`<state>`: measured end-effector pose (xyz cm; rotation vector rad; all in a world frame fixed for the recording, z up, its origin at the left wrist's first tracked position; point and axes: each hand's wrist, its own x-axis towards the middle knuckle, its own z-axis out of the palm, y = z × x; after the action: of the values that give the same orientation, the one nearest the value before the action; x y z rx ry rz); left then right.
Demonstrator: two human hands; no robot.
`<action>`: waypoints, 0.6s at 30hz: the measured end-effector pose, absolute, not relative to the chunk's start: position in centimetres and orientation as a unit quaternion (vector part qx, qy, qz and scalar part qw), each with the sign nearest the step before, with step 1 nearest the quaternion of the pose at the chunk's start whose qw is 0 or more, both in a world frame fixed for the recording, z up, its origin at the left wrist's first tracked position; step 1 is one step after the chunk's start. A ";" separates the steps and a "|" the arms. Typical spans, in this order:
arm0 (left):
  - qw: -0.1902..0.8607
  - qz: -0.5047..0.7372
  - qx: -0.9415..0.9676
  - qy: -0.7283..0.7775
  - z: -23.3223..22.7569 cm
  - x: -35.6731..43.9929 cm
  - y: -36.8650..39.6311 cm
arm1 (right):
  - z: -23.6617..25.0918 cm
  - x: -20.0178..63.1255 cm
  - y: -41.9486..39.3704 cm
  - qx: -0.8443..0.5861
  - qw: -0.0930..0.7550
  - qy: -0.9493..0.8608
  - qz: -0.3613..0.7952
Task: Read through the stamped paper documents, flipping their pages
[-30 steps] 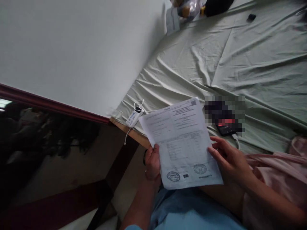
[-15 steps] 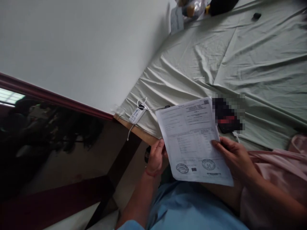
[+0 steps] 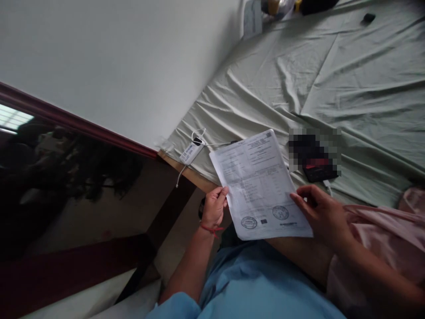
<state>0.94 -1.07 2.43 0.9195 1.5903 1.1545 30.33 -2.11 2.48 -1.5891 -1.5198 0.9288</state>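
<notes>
A printed white paper document [image 3: 255, 186] with two round stamps near its lower edge is held above my lap and the bed's edge. My left hand [image 3: 215, 206], with a red string on the wrist, pinches the paper's left edge between thumb and fingers. At the right edge, my right hand [image 3: 318, 212] has its thumb on the front of the sheet, fingers curled and partly hidden behind it. Whether there is more than one sheet, I cannot tell.
A white power strip [image 3: 191, 153] with a cable lies at the bed's corner. A dark device [image 3: 320, 170], partly pixelated, lies right of the paper with a white plug. Pink cloth [image 3: 385, 239] is at the right. Wrinkled pale green sheet [image 3: 358, 88] covers the bed beside the wall.
The paper has shifted slightly left and up and tilted a little more. My right hand's fingers are more bent at its edge. The view has moved slightly.
</notes>
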 end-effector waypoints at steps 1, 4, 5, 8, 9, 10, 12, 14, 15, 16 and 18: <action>0.465 0.466 0.378 0.651 2.3 0.8 -1.1 | 2.5 30.3 -2.1 -0.616 0.366 -0.602 0.354; 0.430 0.430 0.424 0.671 2.0 0.4 -1.1 | 2.4 30.3 -2.1 -0.613 0.355 -0.622 0.334; 0.415 0.416 0.442 0.678 1.8 0.3 -1.1 | 2.4 30.4 -2.1 -0.614 0.351 -0.627 0.326; 0.416 0.398 0.455 0.679 1.5 0.3 -0.9 | 2.3 30.5 -2.0 -0.616 0.341 -0.644 0.299; 0.429 0.402 0.446 0.675 1.4 0.3 -0.8 | 2.2 30.5 -2.0 -0.617 0.339 -0.649 0.289; 0.443 0.408 0.434 0.669 1.3 0.4 -0.7 | 2.2 30.5 -2.0 -0.618 0.338 -0.652 0.281; 0.466 0.420 0.409 0.662 1.2 0.6 -0.6 | 2.1 30.5 -2.0 -0.619 0.339 -0.655 0.270; 0.479 0.429 0.390 0.659 1.1 0.8 -0.4 | 2.0 30.5 -2.0 -0.620 0.339 -0.656 0.267; 0.480 0.434 0.385 0.658 1.0 0.9 -0.4 | 2.0 30.5 -1.9 -0.622 0.338 -0.654 0.266; 0.479 0.438 0.382 0.657 0.9 0.9 -0.3 | 1.9 30.6 -1.9 -0.626 0.337 -0.650 0.267; 0.471 0.449 0.385 0.654 0.8 0.9 -0.2 | 1.9 30.6 -1.8 -0.637 0.328 -0.642 0.272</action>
<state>0.95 -0.24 0.80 0.9420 1.6024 1.0999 30.60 -1.85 1.90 -1.6689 -1.6818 0.7126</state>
